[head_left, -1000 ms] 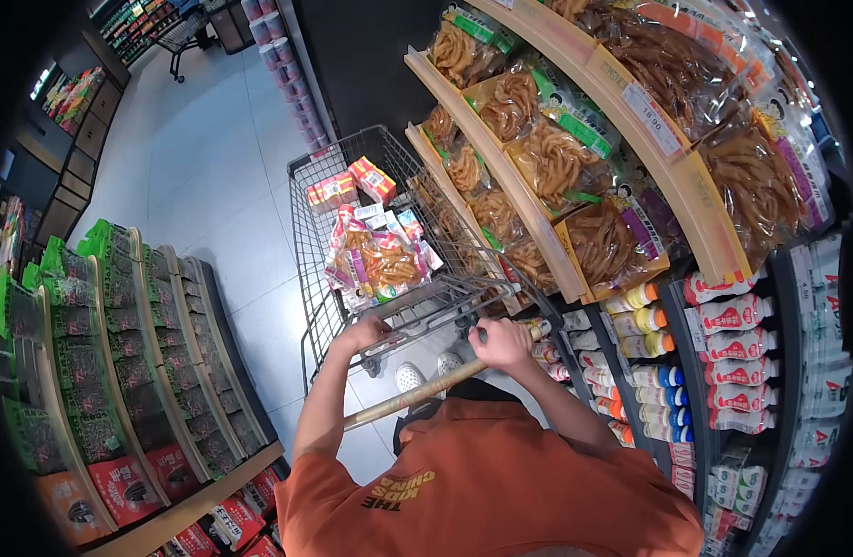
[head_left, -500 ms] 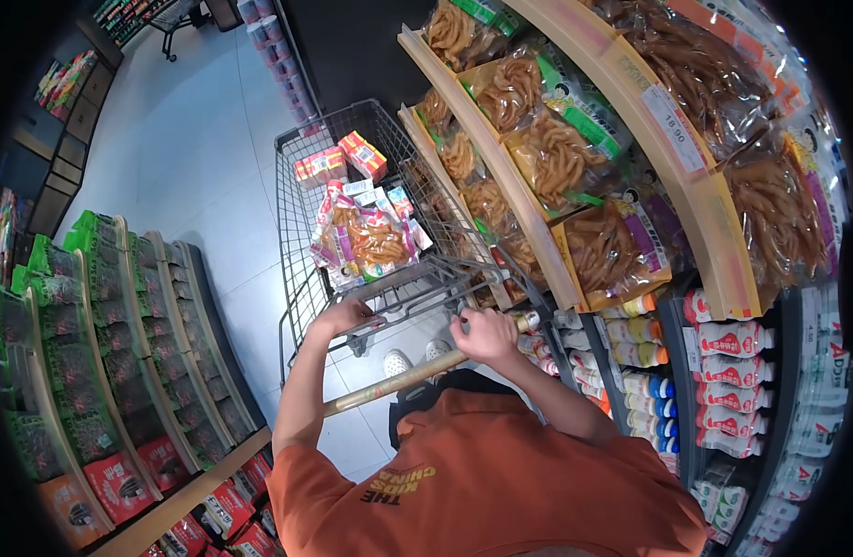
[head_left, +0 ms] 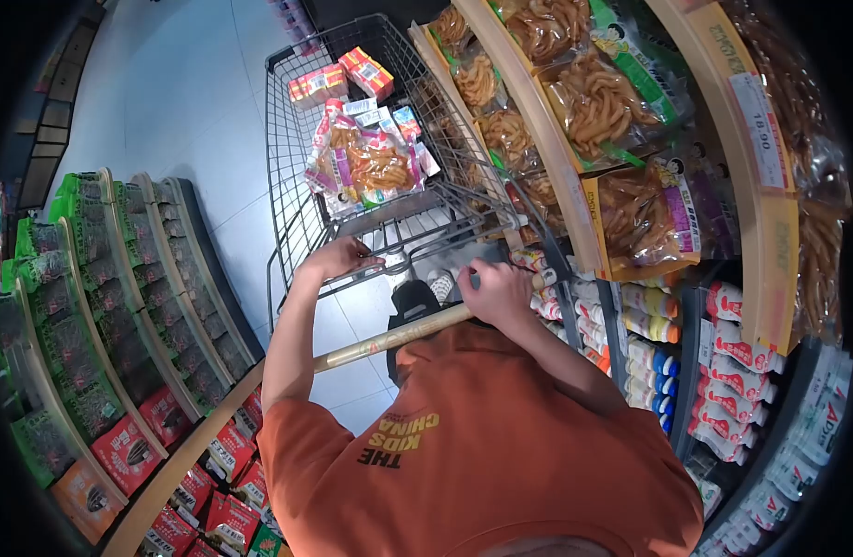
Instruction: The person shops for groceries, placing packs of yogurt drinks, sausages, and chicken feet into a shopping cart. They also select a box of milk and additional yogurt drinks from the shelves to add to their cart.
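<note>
A wire shopping cart (head_left: 280,139) stands in front of me. In its basket lie a clear bag of brown food (head_left: 375,169), red-and-yellow boxes (head_left: 366,74) and small cartons. My left hand (head_left: 338,258) is curled over the wire frame at the near side of the basket, its fingertips on a bar. Farther right, my right hand (head_left: 496,292) is closed at the right part of the cart's tan handle (head_left: 380,342), thumb up; its other fingers are mostly hidden. The handle crosses close to my orange shirt.
Shelves of bagged brown food (head_left: 598,107) and bottles (head_left: 737,348) line the right side, close to the cart. Green packets (head_left: 92,306) and red packets (head_left: 129,455) fill a shelf at the left. Pale tiled floor (head_left: 185,111) runs ahead.
The shelves on both sides have shifted in view, the right ones nearer. The cart and both hands sit higher in the picture, with their grip much the same.
</note>
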The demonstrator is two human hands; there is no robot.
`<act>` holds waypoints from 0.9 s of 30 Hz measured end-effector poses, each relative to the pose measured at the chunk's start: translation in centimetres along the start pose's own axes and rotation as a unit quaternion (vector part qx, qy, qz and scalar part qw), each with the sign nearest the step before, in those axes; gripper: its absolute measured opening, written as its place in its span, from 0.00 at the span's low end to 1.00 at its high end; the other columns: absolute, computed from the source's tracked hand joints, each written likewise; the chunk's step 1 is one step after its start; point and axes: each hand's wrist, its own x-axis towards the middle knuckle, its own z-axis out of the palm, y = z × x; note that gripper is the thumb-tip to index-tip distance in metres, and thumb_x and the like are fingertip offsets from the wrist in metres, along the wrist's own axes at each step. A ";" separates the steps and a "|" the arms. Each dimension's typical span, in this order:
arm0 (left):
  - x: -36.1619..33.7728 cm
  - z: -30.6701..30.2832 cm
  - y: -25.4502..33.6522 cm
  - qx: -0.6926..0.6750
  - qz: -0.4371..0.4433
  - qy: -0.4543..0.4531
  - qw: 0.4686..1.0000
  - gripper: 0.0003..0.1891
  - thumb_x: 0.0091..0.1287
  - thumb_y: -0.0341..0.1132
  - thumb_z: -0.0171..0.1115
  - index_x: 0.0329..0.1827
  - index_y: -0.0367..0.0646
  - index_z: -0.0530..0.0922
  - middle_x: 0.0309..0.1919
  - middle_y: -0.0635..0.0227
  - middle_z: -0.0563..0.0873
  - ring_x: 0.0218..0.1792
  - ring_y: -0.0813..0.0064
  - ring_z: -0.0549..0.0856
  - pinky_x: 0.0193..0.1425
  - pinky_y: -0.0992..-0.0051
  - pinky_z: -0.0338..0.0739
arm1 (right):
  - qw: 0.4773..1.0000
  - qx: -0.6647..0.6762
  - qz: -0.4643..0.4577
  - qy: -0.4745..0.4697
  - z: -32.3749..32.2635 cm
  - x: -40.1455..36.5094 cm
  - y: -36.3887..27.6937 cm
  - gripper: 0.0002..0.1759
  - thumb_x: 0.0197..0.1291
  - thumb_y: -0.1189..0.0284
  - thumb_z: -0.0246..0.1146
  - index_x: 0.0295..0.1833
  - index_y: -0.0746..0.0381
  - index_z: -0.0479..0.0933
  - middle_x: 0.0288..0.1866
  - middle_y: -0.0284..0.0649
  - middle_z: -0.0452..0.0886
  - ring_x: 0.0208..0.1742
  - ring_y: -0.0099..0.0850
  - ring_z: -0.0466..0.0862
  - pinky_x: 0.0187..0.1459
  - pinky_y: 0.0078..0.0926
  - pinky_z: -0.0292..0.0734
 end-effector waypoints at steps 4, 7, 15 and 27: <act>0.2 -0.3 -0.2 -0.018 -0.003 -0.013 1.000 0.30 0.68 0.62 0.59 0.47 0.39 0.87 0.40 0.50 0.88 0.45 0.51 0.86 0.51 0.57 0.77 | 1.000 -0.009 -0.010 0.027 0.1 0.3 -0.2 0.15 0.62 0.58 0.61 0.32 0.57 0.83 0.22 0.49 0.83 0.26 0.52 0.84 0.30 0.50 0.77; -0.5 -0.8 0.4 -0.039 -0.023 -0.023 0.999 0.32 0.67 0.65 0.60 0.55 0.43 0.85 0.46 0.50 0.88 0.52 0.51 0.85 0.56 0.60 0.78 | 1.000 -0.011 -0.001 0.018 0.4 0.4 0.0 0.14 0.62 0.59 0.61 0.31 0.57 0.81 0.21 0.47 0.82 0.25 0.50 0.84 0.29 0.49 0.77; 2.3 -7.1 -2.5 -0.264 -0.030 0.074 0.961 0.32 0.67 0.55 0.67 0.64 0.38 0.79 0.55 0.50 0.86 0.54 0.60 0.86 0.60 0.64 0.78 | 1.000 0.000 0.005 0.019 0.3 1.0 -0.1 0.10 0.60 0.64 0.63 0.29 0.57 0.79 0.18 0.41 0.79 0.20 0.44 0.81 0.24 0.43 0.72; 28.2 5.7 -24.4 -0.511 -0.134 0.227 0.818 0.23 0.65 0.41 0.62 0.59 0.35 0.82 0.57 0.61 0.83 0.60 0.67 0.79 0.66 0.69 0.70 | 0.998 -0.028 0.060 -0.001 -0.3 1.4 -1.1 0.05 0.59 0.67 0.63 0.32 0.56 0.78 0.22 0.36 0.80 0.23 0.40 0.81 0.29 0.38 0.74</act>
